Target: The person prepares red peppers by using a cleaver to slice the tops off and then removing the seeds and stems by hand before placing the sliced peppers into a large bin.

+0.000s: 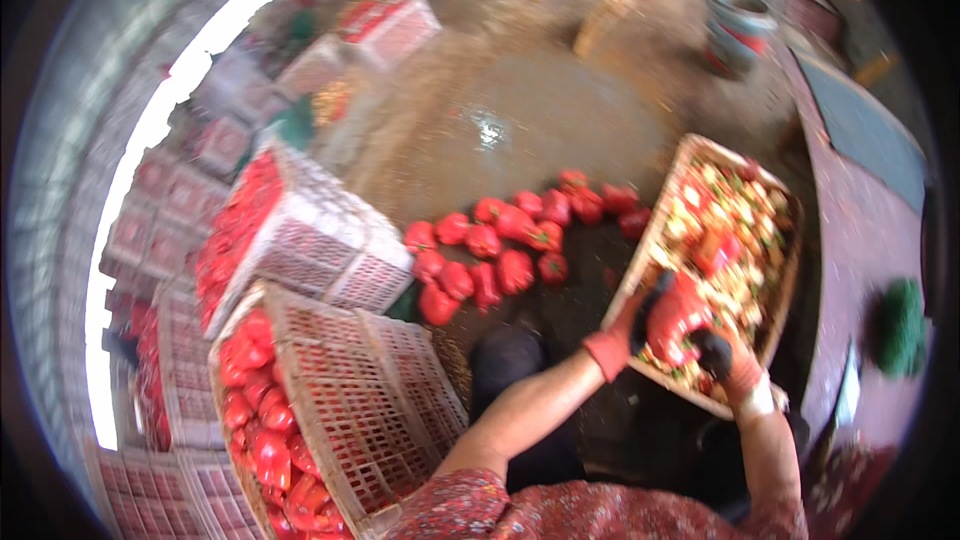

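Observation:
A large red bell pepper [675, 320] is held between my hands, low over the near part of a shallow crate [787, 292]. My left hand [643, 313], in a red glove with dark fingers, grips its left side. At its lower right end my right hand [726, 356], gloved alike, closes around it; blur hides whether a tool is in those fingers. Pale pepper cores and seeds [739, 270] fill the crate, with another red pepper piece [716, 249] lying on top. Left of the crate, several whole red peppers [515, 270] rest on the wet floor.
A tilted plastic crate of red peppers [360, 382] stands at my left, with a white crate [330, 251] of peppers beyond it. Stacked crates [176, 195] line the far left. A bucket [739, 26] is at the back right. A green bundle [898, 326] lies at right.

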The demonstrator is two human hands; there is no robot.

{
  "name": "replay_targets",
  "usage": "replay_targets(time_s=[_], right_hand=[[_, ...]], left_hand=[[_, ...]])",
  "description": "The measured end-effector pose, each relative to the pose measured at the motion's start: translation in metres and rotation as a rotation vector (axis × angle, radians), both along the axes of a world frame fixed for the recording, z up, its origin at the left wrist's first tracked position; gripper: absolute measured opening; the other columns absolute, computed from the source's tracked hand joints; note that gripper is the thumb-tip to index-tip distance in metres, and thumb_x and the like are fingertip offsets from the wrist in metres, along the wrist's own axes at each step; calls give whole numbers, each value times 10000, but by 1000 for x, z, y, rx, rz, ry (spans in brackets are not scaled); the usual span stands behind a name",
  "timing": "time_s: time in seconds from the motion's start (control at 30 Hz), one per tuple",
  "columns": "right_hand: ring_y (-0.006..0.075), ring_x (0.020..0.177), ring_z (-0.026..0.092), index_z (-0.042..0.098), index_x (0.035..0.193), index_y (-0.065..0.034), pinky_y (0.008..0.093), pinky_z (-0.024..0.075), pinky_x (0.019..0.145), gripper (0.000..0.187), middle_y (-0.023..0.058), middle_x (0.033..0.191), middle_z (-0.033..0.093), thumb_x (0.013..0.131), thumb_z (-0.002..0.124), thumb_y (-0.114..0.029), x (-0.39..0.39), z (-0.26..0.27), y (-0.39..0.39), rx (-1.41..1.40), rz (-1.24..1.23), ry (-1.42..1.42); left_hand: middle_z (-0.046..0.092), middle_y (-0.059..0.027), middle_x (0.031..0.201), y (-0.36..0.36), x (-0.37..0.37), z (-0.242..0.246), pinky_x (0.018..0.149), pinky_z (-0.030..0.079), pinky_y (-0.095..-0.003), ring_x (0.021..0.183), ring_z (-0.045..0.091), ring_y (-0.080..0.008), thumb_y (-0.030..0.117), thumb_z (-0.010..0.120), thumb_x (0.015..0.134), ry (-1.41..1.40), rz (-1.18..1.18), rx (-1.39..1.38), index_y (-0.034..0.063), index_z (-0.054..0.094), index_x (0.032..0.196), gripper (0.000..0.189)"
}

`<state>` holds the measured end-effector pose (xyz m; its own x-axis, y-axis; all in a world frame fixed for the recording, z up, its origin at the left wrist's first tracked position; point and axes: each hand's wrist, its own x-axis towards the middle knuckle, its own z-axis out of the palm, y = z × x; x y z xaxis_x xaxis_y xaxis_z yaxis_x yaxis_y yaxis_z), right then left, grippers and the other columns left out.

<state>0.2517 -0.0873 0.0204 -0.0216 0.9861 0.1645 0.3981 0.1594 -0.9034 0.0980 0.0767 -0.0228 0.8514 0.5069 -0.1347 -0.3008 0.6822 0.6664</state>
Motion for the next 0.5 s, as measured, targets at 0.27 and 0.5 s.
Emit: replay_targets(time_s=[0.27, 0.5], right_hand=[[171, 875, 616, 621, 1101, -24, 290, 503, 761, 243, 66, 991, 639, 859, 616, -50, -32, 42, 31, -228, -162, 1028], [266, 1015, 590, 579, 1166, -83, 360, 430, 951, 379, 94, 1037, 619, 795, 623, -16, -32, -14, 24, -14, -195, -79]], left_hand=[[631, -100, 1127, 16, -6, 12, 950, 481, -347, 1039, 604, -181, 330, 502, 996, 80, -96, 655, -19, 557, 1191, 403], [627, -90, 1132, 9, -10, -16, 870, 470, -307, 995, 593, -150, 194, 533, 967, 283, 166, 291, -20, 543, 1205, 320]])
